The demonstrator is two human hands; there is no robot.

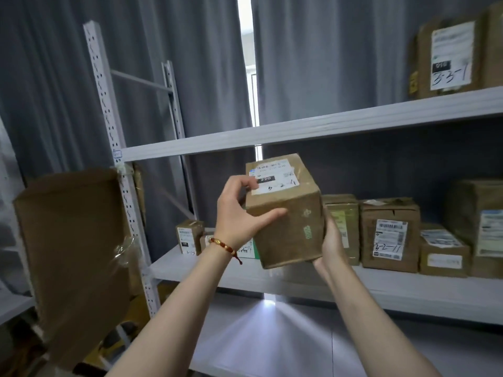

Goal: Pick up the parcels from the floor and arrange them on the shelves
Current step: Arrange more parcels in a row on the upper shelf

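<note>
1. the parcel (288,213) is a plain brown cardboard box with a white label (275,176) on top. it's up in the air in front of the middle shelf (245,273), tipped a little, not set down on anything yet.
2. handling guess: stiff-sided carton, taped seams, no dents that i can see. it's sitting pretty casually in two hands, so i'd call it light to medium. cardboard isn't slippery, though the tape strips might be a bit slick.
3. best hold, imo, is opposite faces or one hand under a bottom corner. stay off the label and don't squeeze the middle of a panel.
4. left hand (236,213): fingers hooked over the top left edge right by the label, thumb stretched across the near face. closed around that corner, steadying more than lifting.
5. right hand (330,246): cradles the lower right side, with the thumb side up against the right face. the fingers wrap out of sight behind the box. looks like it's taking the weight.
6. there's a bare stretch of shelf below the box, between a small box (189,236) on the left and a row of parcels (390,235) on the right. seems the obvious landing spot.
</note>
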